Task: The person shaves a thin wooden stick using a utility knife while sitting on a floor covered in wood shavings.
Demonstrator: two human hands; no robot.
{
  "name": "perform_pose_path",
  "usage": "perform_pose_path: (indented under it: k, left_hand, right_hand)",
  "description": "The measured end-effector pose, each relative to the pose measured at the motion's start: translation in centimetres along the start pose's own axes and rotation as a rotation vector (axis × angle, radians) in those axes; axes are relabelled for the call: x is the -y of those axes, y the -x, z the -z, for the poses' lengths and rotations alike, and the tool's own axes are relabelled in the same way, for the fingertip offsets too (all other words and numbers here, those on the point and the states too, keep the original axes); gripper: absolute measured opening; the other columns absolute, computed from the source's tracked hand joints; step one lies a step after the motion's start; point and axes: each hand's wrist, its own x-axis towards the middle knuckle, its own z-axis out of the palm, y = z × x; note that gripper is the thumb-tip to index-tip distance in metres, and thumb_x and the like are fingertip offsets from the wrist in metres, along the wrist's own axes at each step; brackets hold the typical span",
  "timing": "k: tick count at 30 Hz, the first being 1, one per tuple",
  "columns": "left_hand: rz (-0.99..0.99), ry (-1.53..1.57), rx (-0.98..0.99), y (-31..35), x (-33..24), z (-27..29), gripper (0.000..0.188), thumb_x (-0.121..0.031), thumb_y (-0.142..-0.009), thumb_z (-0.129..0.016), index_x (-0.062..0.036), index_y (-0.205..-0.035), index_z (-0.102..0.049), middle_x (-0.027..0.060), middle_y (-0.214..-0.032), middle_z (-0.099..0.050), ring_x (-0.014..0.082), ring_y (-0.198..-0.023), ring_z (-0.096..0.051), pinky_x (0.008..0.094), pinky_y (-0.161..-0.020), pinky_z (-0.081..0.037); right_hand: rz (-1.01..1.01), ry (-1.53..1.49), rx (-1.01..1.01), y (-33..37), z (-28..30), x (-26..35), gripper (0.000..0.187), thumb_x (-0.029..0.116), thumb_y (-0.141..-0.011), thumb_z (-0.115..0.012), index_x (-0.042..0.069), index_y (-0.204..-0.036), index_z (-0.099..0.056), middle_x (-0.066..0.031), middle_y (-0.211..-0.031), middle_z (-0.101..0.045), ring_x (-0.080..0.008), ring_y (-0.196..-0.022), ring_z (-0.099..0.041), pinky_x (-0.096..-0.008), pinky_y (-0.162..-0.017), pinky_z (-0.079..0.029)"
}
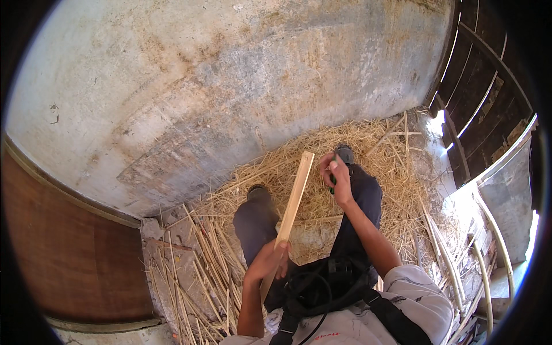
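Note:
A long, flat pale bamboo slat (295, 201) slants upward between my knees. My left hand (268, 262) is wrapped round its lower part, and the end below the hand runs down beside my lap. To the right of the slat's top, apart from it, my right hand (340, 179) is closed on a small green-and-dark object (333, 180). It looks like a handle, but the fingers cover most of it and I cannot make out its kind.
Straw-like shavings (397, 172) cover the floor round my feet. Thin bamboo strips (210, 270) lie at the left, with longer poles (489, 276) at the right. A stained wall (276, 75) rises ahead; a brown panel (69, 247) stands left, dark planks (483, 86) right.

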Motion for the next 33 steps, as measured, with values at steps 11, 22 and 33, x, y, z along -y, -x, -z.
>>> perform_pose_path:
  k: [11, 22, 33]
  left_hand:
    - [-0.007, 0.196, -0.121, -0.2, 0.7, -0.2, 0.051, -0.055, -0.114, -0.039, -0.007, -0.11, -0.054, 0.002, -0.065, -0.046, 0.0208, -0.04, -0.053, 0.0327, -0.036, -0.041]
    - [-0.005, 0.356, -0.008, -0.5, 1.4, 1.1, 0.052, -0.057, -0.114, -0.037, -0.0095, -0.103, -0.054, 0.0009, -0.06, -0.045, 0.0201, -0.043, -0.05, 0.0333, -0.042, -0.04]
    - [0.058, 0.528, 0.104, -0.7, 1.4, 1.7, 0.055, -0.065, -0.11, -0.042, -0.0143, -0.091, -0.048, -0.0049, -0.056, -0.034, 0.0105, -0.041, -0.03, 0.03, -0.04, -0.023]
  right_hand:
    - [0.35, 0.77, 0.556, 2.5, -3.0, 0.8, 0.034, 0.038, -0.102, -0.066, 0.006, -0.11, -0.067, -0.015, -0.091, -0.064, -0.0392, -0.078, -0.067, -0.0457, -0.068, -0.055]
    - [0.41, 0.758, 0.658, 3.8, -4.8, 1.0, 0.033, 0.038, -0.094, -0.076, 0.008, -0.107, -0.071, -0.0117, -0.088, -0.07, -0.0348, -0.074, -0.07, -0.0457, -0.064, -0.055]
    - [0.425, 0.834, 0.581, 4.3, -4.7, 0.2, 0.036, 0.04, -0.092, -0.079, 0.007, -0.105, -0.073, -0.0122, -0.087, -0.074, -0.0343, -0.072, -0.071, -0.0444, -0.063, -0.055]
